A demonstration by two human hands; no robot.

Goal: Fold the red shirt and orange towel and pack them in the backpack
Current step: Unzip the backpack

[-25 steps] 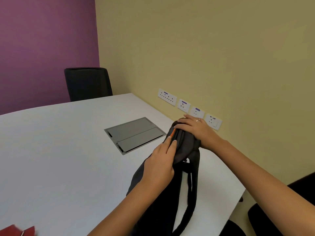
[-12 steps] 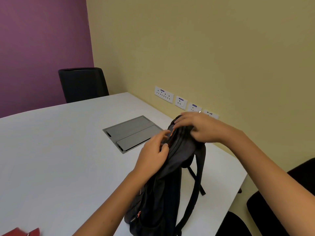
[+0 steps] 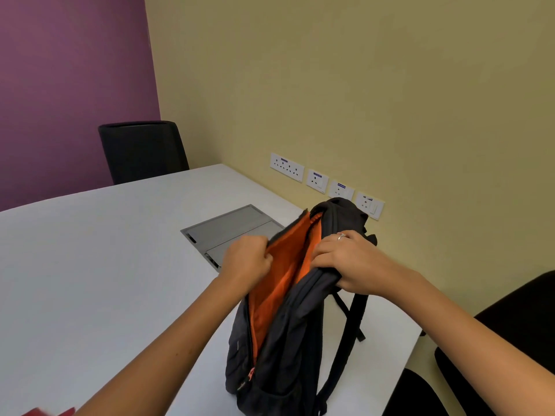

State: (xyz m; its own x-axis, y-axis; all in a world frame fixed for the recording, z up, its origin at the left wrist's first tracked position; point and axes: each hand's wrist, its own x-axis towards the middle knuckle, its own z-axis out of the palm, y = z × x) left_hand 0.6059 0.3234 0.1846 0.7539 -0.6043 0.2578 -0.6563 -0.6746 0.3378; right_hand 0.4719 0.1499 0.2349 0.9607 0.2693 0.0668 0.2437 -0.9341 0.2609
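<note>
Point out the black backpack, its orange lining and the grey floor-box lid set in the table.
black backpack point(image 3: 288, 349), head view, front panel.
orange lining point(image 3: 288, 259), head view, inside the opened compartment.
grey lid point(image 3: 228, 226), head view, upper flap.

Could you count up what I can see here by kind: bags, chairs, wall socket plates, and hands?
Backpack: 1
Chairs: 2, one at the far end, one at the right
Wall socket plates: 4
Hands: 2, left hand, right hand
Total: 9
</note>
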